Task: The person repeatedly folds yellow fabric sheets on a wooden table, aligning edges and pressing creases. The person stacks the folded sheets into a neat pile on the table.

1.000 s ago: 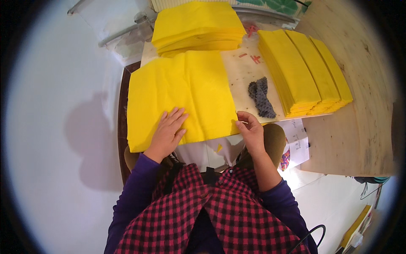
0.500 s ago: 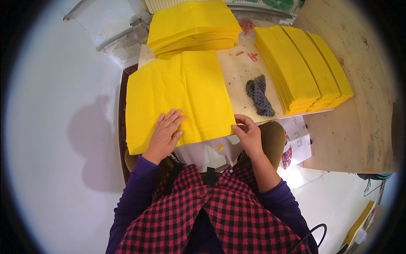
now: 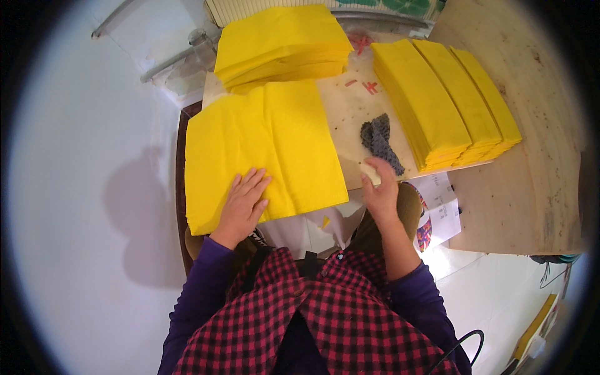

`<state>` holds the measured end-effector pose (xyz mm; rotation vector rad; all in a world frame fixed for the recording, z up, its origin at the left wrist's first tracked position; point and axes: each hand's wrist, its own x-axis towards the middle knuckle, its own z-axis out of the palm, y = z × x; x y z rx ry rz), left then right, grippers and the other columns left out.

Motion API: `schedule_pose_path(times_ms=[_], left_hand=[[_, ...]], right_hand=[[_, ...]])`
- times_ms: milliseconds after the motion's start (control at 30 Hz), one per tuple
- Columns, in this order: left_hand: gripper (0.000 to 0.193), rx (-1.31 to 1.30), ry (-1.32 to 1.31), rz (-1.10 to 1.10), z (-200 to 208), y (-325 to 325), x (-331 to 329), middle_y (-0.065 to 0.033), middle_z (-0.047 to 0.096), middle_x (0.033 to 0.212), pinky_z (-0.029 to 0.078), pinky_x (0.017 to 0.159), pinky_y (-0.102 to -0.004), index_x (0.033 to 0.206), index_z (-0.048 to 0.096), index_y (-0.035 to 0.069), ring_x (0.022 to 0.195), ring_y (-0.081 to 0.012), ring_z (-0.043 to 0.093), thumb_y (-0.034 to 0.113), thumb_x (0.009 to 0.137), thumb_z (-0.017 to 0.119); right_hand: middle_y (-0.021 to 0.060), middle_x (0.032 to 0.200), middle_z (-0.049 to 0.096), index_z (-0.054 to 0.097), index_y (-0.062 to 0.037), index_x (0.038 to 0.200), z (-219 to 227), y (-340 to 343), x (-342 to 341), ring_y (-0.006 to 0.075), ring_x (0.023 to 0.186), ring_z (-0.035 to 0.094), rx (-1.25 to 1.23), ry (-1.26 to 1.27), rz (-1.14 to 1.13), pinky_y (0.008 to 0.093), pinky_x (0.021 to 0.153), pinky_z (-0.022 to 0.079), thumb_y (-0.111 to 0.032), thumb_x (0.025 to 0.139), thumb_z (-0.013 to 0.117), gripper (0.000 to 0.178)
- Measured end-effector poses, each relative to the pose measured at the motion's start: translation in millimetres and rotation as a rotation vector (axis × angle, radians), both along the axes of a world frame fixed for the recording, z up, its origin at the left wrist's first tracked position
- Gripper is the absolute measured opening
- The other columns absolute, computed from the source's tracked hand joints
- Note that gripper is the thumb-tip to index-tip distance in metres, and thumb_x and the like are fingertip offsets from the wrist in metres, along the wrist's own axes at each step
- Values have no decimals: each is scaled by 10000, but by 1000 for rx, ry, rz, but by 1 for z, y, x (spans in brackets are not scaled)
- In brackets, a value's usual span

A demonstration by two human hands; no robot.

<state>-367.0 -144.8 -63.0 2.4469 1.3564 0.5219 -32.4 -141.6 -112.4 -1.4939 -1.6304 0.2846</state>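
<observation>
Pale wooden tabletop (image 3: 347, 115) is exposed right of a rectangular yellow cloth sheet (image 3: 300, 144); its near edge is overhung by the sheet; the left hand (image 3: 242, 209) is laid there, fingers slightly spread; the right hand (image 3: 382, 195) is held just off the sheet's right edge, fingers curled, thumb apart.

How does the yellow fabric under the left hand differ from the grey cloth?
The yellow fabric is large and lies fairly flat; the grey cloth is small and bunched. The yellow fabric looks mostly smooth, the grey cloth bumpy. The left hand rests on the yellow fabric, not on the grey cloth. Both look soft.
</observation>
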Motion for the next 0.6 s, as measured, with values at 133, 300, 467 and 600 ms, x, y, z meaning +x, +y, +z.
schedule_pose_path(times_ms=[133,300,467,600], left_hand=[[462,-2,-4,-1,1,0,0,-136,452,1450,213,1155,-478,1367,495,62,1384,-320,359,249,945,523],[488,-33,-1,0,1,-1,-2,-134,427,1473,196,1162,-473,1392,474,71,1397,-316,342,273,950,516],[500,-38,2,-5,1,-1,-2,-131,419,1480,187,1166,-471,1403,465,75,1402,-308,335,298,958,502],[503,-29,0,-9,2,-1,-1,-131,419,1479,188,1166,-469,1405,464,78,1402,-307,336,300,956,504]], right_hand=[[196,1313,510,530,-98,1322,-5,37,31,392,1205,470,-117,-374,-228,439,1008,415,-81,800,663,539],[184,1143,575,581,-80,1207,-13,69,41,379,1098,527,-393,-354,-160,442,917,451,-187,894,595,331],[165,1083,605,621,-60,1066,-6,76,49,374,1053,554,-500,-370,-237,443,871,464,-275,914,588,265],[167,1179,599,622,-57,1155,0,61,46,368,1131,534,-144,-447,-236,459,942,440,-304,893,608,360]])
